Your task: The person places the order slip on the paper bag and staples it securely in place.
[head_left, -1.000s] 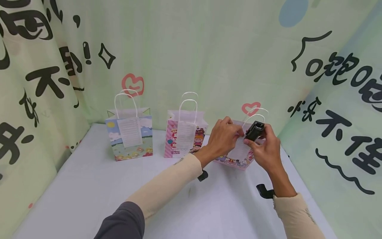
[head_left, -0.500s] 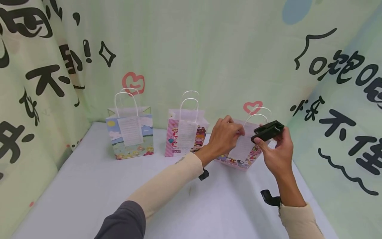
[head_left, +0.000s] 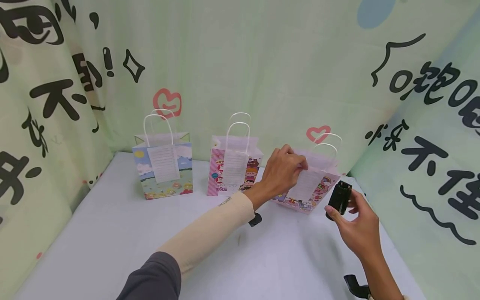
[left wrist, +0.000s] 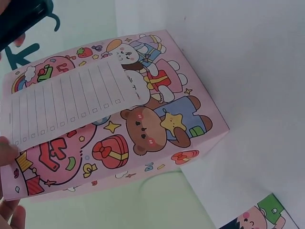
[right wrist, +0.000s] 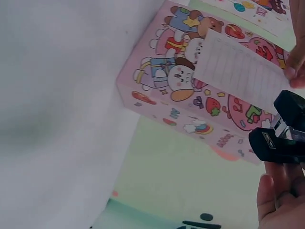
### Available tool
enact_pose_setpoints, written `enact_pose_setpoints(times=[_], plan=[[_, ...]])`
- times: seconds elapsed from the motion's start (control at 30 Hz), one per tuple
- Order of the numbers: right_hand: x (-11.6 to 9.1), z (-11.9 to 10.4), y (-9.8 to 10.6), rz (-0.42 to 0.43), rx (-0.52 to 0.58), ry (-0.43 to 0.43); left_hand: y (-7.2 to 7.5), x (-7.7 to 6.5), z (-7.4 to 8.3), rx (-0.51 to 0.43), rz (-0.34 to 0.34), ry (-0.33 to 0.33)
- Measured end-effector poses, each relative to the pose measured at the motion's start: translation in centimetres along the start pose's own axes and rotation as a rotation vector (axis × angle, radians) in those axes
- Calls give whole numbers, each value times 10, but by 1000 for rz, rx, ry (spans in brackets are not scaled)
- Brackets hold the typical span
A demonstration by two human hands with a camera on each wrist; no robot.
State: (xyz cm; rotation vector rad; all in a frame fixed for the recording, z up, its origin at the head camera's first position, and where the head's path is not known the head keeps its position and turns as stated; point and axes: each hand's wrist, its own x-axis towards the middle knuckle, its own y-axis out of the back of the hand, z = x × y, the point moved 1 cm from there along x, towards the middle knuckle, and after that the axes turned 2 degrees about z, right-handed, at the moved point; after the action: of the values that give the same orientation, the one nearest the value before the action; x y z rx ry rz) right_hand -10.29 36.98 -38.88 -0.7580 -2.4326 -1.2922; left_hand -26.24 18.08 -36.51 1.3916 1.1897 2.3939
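Note:
My right hand [head_left: 356, 227] grips a black stapler [head_left: 340, 198], held off the right side of the pink paper bag [head_left: 325, 188]. In the right wrist view the stapler [right wrist: 279, 143] shows its parted arms near the bag's top edge. With my left hand [head_left: 283, 168] I pinch the top of that bag together with a lined white sheet [head_left: 303, 183]. The left wrist view has the thumb [left wrist: 6, 151] on the sheet [left wrist: 66, 102] and other fingertips behind the bag. Bears and a gift box are printed on the bag's front [left wrist: 143, 129].
A blue landscape-print bag [head_left: 166, 166] stands at the left, and a pink striped bag [head_left: 232, 166] in the middle, each with a lined sheet on its front. All stand on a white-covered table [head_left: 123, 233], before a pale green curtain [head_left: 281, 75].
My right hand has drawn the stapler away from the bag's top, rightward and down, turning it more upright. The left hand keeps its pinch on the bag and sheet.

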Motion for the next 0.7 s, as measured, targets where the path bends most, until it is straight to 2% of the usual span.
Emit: enact_pose_setpoints(times=[0.2, 0.53, 0.7], plan=[[-20, 16, -7, -105, -118, 80, 1, -1, 1, -5, -1, -5], [-45, 20, -28, -443, -263, -30, 3, -3, 2, 2, -7, -10], [-56, 21, -38, -509, -287, -7, 3, -4, 3, 5, -15, -16]])
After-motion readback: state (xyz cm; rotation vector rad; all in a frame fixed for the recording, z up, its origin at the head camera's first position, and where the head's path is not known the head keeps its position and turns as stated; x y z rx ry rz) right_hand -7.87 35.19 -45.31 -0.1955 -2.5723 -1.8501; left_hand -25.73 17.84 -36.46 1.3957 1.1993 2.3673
